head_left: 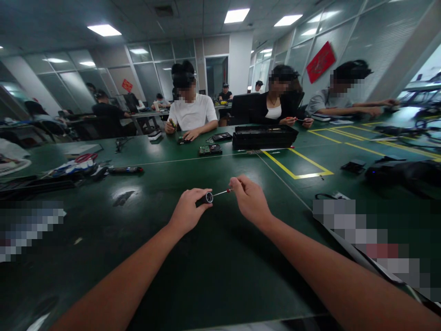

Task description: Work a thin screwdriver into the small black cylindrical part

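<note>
Left grip [189, 209]: closed on black, silver-rimmed cylinder [203, 200]; I judge light, stiff; hold sidewalls.
Right grip [251, 198]: pinching red-collared metal rod [220, 192], cylinder's three o'clock.

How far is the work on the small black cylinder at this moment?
Done: no finished step is confirmable. In hand: the left hand grips the black cylinder; the right hand holds a thin tool, shaft towards it. Left: probably the tool work, and setting both down, as both are held.
</note>
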The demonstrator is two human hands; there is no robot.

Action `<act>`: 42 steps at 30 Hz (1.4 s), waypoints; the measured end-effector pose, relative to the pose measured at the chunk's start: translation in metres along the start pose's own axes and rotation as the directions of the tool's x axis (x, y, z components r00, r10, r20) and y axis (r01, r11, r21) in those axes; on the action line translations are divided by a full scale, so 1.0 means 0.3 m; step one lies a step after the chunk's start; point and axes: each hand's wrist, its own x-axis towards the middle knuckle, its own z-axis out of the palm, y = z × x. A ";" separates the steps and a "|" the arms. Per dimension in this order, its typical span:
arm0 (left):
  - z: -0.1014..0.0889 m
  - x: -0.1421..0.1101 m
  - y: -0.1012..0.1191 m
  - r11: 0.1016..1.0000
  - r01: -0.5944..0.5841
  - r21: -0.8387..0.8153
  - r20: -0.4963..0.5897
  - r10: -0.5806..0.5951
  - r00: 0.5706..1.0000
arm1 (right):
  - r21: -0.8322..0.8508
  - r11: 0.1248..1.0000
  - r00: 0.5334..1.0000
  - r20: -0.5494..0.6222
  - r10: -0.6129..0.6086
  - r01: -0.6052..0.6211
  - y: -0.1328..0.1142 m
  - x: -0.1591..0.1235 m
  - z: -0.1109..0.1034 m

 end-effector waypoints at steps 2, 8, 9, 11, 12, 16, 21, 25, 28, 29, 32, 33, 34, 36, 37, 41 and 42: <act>0.002 0.000 0.000 1.000 -0.001 0.005 0.002 0.001 1.000 | 0.002 1.000 1.000 0.013 -0.012 0.012 0.003 -0.002 0.002; -0.005 0.002 0.003 1.000 0.029 0.005 -0.013 -0.029 1.000 | 0.040 0.999 0.995 0.087 -0.038 0.035 -0.006 -0.011 -0.001; -0.006 0.002 0.004 0.999 0.032 0.005 -0.009 -0.032 0.999 | 0.016 0.999 0.996 0.088 -0.031 0.030 -0.008 -0.011 -0.002; -0.007 0.002 0.004 0.999 0.038 0.008 -0.003 -0.038 0.999 | -0.013 1.000 0.997 0.073 -0.010 0.011 -0.008 -0.010 -0.001; -0.007 0.001 0.004 0.999 0.041 0.012 -0.001 -0.041 0.999 | -0.002 1.000 0.998 0.064 -0.001 0.001 -0.005 -0.009 0.000; -0.008 -0.002 0.006 0.998 0.066 0.006 0.008 -0.066 0.998 | 0.176 0.983 0.999 0.010 0.042 -0.043 0.022 0.004 0.015; -0.004 0.013 0.026 0.992 -0.061 0.107 -0.038 0.065 0.997 | 0.527 0.813 0.960 0.023 0.278 -0.248 0.070 0.037 0.034; 0.014 0.031 0.023 0.985 -0.031 0.168 0.053 0.022 0.998 | 0.550 0.782 0.903 -0.107 0.415 -0.294 0.083 0.050 0.035; 0.021 0.031 0.006 0.987 0.008 0.163 0.104 -0.025 0.994 | 0.502 0.820 0.909 -0.142 0.393 -0.276 0.078 0.047 0.036; 0.021 0.029 0.001 0.987 0.019 0.157 0.103 -0.036 0.994 | 0.484 0.834 0.916 -0.145 0.375 -0.265 0.077 0.045 0.036; 0.014 0.022 -0.005 0.989 0.046 0.138 0.092 -0.059 0.994 | 0.439 0.873 0.943 -0.143 0.300 -0.211 0.079 0.039 0.040; 0.012 0.021 -0.004 0.990 0.050 0.133 0.095 -0.063 0.993 | 0.428 0.884 0.954 -0.137 0.268 -0.187 0.080 0.037 0.041; 0.010 0.020 -0.003 0.991 0.051 0.127 0.098 -0.064 0.993 | 0.416 0.895 0.963 -0.130 0.236 -0.163 0.081 0.035 0.041; 0.007 0.018 0.001 0.992 0.046 0.119 0.103 -0.059 0.993 | 0.377 0.918 0.978 -0.109 0.176 -0.123 0.081 0.031 0.042; 0.007 0.018 0.003 0.992 0.042 0.116 0.102 -0.054 0.993 | 0.350 0.930 0.984 -0.095 0.153 -0.111 0.078 0.029 0.041; 0.010 0.016 0.009 0.993 0.040 0.113 0.112 -0.053 0.992 | 0.213 0.974 0.996 -0.031 0.085 -0.076 0.058 0.019 0.035; 0.011 0.015 0.009 0.993 0.042 0.108 0.115 -0.054 0.992 | 0.177 0.982 0.997 -0.025 0.073 -0.068 0.051 0.017 0.033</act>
